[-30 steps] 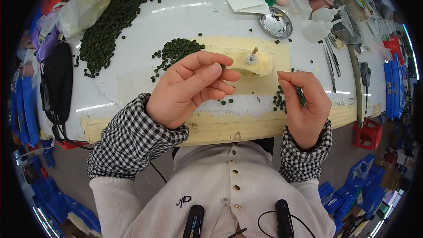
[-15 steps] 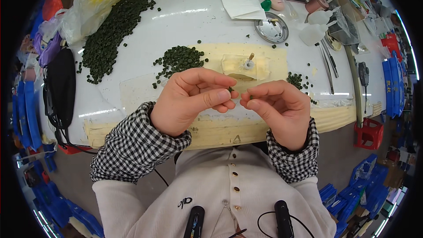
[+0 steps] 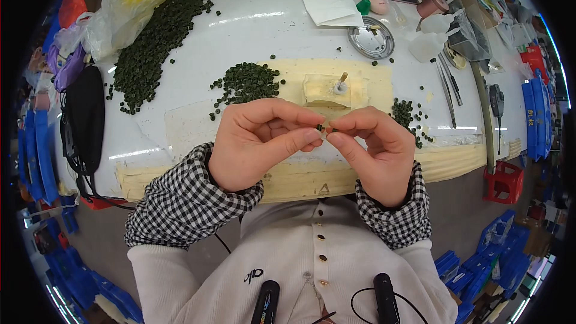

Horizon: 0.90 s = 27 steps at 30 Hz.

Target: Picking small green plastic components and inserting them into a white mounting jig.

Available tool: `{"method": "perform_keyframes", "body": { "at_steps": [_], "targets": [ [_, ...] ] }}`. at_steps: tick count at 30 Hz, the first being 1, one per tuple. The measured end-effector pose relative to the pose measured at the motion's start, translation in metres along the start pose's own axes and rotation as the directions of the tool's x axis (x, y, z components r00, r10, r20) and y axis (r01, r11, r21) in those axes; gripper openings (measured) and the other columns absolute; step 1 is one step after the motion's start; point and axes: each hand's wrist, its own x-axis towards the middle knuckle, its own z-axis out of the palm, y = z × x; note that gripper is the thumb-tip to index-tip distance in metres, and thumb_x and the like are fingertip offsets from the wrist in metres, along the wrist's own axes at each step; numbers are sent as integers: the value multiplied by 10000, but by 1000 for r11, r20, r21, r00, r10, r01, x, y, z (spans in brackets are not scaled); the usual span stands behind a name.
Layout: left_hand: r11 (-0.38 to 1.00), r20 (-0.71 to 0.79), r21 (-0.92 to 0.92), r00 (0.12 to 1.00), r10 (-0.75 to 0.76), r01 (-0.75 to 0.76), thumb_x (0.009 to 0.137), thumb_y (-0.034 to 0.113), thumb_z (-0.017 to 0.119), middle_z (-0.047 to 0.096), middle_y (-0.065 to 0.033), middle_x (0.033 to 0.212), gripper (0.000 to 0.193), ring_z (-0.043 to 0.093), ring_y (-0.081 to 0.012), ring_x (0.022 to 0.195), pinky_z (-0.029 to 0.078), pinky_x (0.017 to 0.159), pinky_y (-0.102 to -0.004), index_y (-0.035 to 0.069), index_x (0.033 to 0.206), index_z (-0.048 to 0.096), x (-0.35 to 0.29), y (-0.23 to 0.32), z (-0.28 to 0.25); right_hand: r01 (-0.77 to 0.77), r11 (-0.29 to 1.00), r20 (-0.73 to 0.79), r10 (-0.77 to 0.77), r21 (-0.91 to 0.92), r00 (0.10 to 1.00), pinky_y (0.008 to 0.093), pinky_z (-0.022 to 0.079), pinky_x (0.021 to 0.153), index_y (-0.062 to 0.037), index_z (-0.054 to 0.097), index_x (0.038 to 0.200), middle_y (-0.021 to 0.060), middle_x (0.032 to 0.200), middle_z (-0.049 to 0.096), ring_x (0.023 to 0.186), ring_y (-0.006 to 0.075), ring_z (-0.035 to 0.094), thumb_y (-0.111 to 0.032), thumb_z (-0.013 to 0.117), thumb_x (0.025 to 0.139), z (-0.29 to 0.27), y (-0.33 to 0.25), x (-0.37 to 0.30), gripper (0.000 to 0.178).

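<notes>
Above the bench [image 3: 252, 36], a small dark green bead [image 3: 324, 127] is pinched between fingertips of left hand [image 3: 258, 144] and right hand [image 3: 372, 150]; judged light, hard, easily dropped.

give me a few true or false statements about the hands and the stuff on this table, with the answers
1. Both hands meet in front of the chest, left hand and right hand pinching a small dark bead. True.
2. The big pile of green beads lies at the table's right end. False: it lies far left.
3. The round metal dish sits beyond the hands, to the right. True.
4. The right hand holds the tweezers. False: they lie on the table.
</notes>
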Motion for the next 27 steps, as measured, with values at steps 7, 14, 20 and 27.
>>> {"method": "perform_keyframes", "body": {
  "at_steps": [7,14,20,27],
  "targets": [
    [1000,-2,2,1000,18,-18,848,-78,595,655,-152,949,169,653,-168,852,546,766,-264,-68,1016,602,-1,0,1,184,946,5,-190,-268,982,250,509,679,6,658,910,90,844,654,748,155,642,42,683,763,2,-4,4,153],
    [1000,-16,-25,1000,10,-10,840,-96,591,658,-148,960,175,654,-167,863,543,785,-262,-70,1011,614,-1,0,3,260,882,15,-277,-393,961,256,512,646,-11,663,896,96,835,648,735,178,648,55,691,738,2,-6,5,174],
    [1000,-27,10,1000,14,-13,838,-97,592,658,-146,970,176,653,-166,871,540,790,-260,-67,1009,622,-1,0,2,271,869,5,-295,-414,955,263,517,644,-11,665,900,99,845,647,748,182,652,58,699,732,3,-7,5,185],
    [997,-62,50,997,54,-51,839,-104,585,650,-143,959,167,648,-166,866,538,781,-264,-62,995,628,-2,0,3,46,999,2,-46,-20,999,260,506,755,17,662,935,87,907,650,826,144,637,57,691,768,1,-2,2,174]
  ]
}}
